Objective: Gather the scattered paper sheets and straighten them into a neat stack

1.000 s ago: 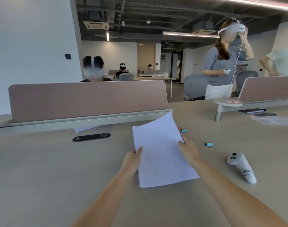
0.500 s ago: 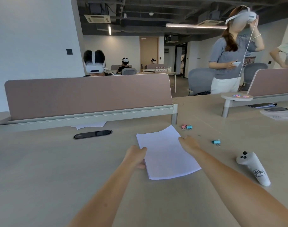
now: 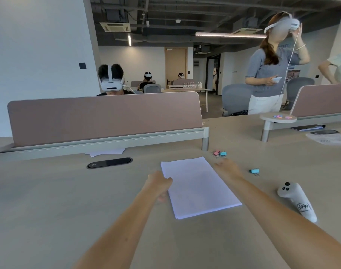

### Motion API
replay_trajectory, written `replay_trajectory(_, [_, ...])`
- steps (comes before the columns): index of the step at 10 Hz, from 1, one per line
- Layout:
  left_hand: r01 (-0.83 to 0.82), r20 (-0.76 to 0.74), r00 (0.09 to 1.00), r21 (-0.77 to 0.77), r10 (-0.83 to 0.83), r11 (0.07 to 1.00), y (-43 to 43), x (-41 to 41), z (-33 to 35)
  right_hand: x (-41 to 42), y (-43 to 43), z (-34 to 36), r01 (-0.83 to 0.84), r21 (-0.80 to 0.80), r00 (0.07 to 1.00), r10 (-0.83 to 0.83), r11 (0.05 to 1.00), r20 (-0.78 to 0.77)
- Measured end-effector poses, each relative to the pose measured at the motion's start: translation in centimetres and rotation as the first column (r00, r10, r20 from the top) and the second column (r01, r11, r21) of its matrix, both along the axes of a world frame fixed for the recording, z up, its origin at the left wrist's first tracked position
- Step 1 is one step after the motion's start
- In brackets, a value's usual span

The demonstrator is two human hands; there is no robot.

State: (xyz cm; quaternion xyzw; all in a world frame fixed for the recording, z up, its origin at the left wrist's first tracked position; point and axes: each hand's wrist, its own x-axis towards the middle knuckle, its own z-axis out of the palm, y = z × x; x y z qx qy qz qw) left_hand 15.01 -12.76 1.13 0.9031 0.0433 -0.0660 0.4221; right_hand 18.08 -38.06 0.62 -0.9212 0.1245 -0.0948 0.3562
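Observation:
A stack of white paper sheets [image 3: 197,187] lies flat on the beige desk [image 3: 49,200], turned slightly anticlockwise, its edges nearly even. My left hand [image 3: 159,184] sits curled at the stack's left edge, with the thumb on top and the fingers at the underside. My right hand [image 3: 227,168] is blurred, with its fingers apart, just off the stack's far right corner and holding nothing. Another white sheet [image 3: 105,152] pokes out from under the pink desk divider [image 3: 103,117].
Binder clips [image 3: 220,153] lie beyond the stack, and a blue clip [image 3: 254,170] lies to its right. A white controller [image 3: 296,200] rests at the right. A black cable slot [image 3: 109,163] is at the left. People in headsets sit and stand behind the dividers.
The stack went from raised and tilted to flat on the desk. My right hand came off its right edge and moved to the right. My left hand stayed at the left edge.

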Motion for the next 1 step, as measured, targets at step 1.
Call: replay_trajectory(1, [0.091, 0.298, 0.952, -0.04, -0.075, 0.995, 1.64, -0.26, 2.62, -2.98, -0.74, 3.1, -0.074, 0.163, 0.949, 0.019, 0.984, 0.314])
